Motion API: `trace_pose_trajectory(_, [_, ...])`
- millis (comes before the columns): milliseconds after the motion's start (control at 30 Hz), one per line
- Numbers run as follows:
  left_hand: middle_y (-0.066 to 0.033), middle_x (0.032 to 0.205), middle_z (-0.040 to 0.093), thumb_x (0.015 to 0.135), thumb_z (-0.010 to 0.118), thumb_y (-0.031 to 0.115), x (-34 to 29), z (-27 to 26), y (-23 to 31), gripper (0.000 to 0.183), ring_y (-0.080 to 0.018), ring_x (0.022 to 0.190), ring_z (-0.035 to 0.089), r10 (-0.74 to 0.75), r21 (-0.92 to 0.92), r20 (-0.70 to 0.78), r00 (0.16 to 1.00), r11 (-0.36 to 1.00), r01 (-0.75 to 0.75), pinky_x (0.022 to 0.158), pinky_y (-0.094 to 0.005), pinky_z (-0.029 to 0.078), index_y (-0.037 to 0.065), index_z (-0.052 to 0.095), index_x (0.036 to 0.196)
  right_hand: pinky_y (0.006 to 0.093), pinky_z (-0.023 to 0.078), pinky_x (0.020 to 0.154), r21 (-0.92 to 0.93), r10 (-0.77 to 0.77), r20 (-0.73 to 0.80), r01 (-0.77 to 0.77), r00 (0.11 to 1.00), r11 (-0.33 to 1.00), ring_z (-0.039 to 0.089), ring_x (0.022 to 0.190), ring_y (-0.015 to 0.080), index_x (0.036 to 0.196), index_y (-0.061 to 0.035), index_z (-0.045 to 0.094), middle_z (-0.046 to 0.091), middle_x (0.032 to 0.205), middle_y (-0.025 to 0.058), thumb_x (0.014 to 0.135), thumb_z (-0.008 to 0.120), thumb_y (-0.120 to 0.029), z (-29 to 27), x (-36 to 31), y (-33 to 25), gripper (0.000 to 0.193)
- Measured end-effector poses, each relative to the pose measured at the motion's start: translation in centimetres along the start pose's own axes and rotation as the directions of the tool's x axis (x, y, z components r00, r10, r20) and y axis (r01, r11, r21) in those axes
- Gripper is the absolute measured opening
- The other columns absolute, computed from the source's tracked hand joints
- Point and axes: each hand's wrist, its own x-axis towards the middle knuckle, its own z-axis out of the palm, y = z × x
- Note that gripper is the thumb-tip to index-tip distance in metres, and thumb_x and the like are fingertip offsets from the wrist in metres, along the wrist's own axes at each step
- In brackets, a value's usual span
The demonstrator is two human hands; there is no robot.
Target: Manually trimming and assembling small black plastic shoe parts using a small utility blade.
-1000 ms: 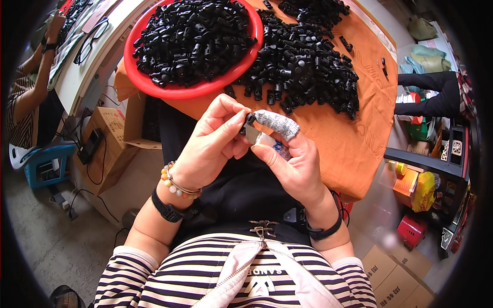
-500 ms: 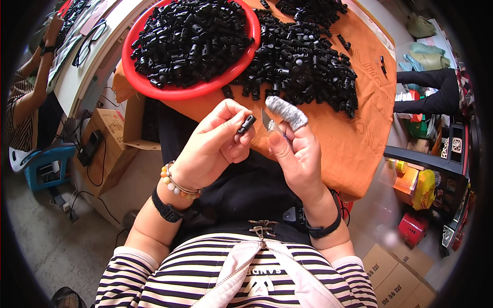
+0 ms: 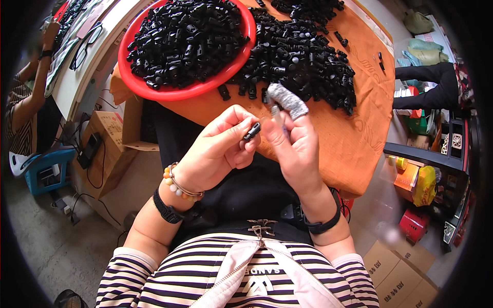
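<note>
Between the thumb and fingers of my left hand (image 3: 225, 138) is a small black plastic cord lock (image 3: 252, 132), held tilted. To its right, my right hand (image 3: 295, 146) grips a small blade (image 3: 276, 111), which is blurred now and partly hidden by the fingers. A grey cloth finger cover (image 3: 288, 101) wraps its index finger. The blade and the cord lock are apart. Beyond both hands a red basin (image 3: 177, 95) is heaped with many similar black pieces, and a loose pile (image 3: 303, 66) of them lies beside it on the orange tablecloth (image 3: 344, 149).
A few stray pieces lie on the cloth's right side. At left are a cardboard box (image 3: 105, 149), a blue stool (image 3: 49, 172) and a co-worker's arm (image 3: 33, 95). Shelves (image 3: 431, 164) and cartons (image 3: 393, 274) stand at right, with another person's dark-clothed legs (image 3: 431, 84) behind.
My left hand has moved slightly right and down with the cord lock. The right hand has shifted a little up and left, and its blade has turned and blurred.
</note>
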Motion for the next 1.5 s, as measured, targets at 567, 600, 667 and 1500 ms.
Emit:
trace_pose_trajectory(567, [-0.0023,0.073,0.050,0.094,0.047,0.019,-0.9,-1.2,3.2,0.015,-0.0096,0.057,0.045,0.410,0.293,-0.206,0.889,0.892,-0.343,0.052,-0.0219,0.037,0.009,0.049,0.104,0.0181,0.041,0.081,-0.066,0.142,-0.014,-0.142,0.990,0.988,0.050,0.092,0.0036,0.123,0.0028,0.046,0.056,0.110,0.0033,0.087,0.057,-0.002,-0.7,-0.5,0.3,0.038])
trace_pose_trajectory(600, [-0.0024,0.073,0.051,0.094,0.046,0.018,-1.1,-1.7,3.7,0.014,-0.0093,0.057,0.045,0.470,0.328,-0.214,0.856,0.860,-0.391,0.052,-0.0219,0.037,0.009,0.049,0.104,0.0174,0.040,0.079,-0.082,0.145,0.007,-0.144,0.989,0.986,0.049,0.089,0.0028,0.123,0.0028,0.047,0.056,0.108,0.0027,0.087,0.058,-0.003,-0.8,-0.5,0.6,0.038])
trace_pose_trajectory(667, [-0.0026,0.074,0.051,0.094,0.046,0.018,-1.5,-2.5,5.2,0.014,-0.0083,0.058,0.046,0.575,0.409,-0.259,0.776,0.793,-0.452,0.052,-0.0223,0.038,0.008,0.050,0.103,0.0158,0.040,0.075,-0.059,0.125,0.008,-0.124,0.992,0.991,0.047,0.083,0.0015,0.121,0.0027,0.049,0.056,0.104,0.0007,0.086,0.059,-0.004,-0.3,-0.5,0.6,0.037])
trace_pose_trajectory(1500, [0.0013,0.066,0.054,0.089,0.057,0.015,-0.8,-1.8,2.5,0.055,-0.0034,0.056,0.048,0.296,0.847,-0.155,0.943,0.531,-0.027,0.051,-0.0188,0.041,0.001,0.032,0.135,0.0153,0.042,0.069,-0.088,0.105,-0.045,-0.108,0.993,0.990,0.050,0.079,0.0017,0.122,0.0039,0.047,0.058,0.101,0.0042,0.085,0.059,-0.002,-0.7,-0.2,1.3,0.039])
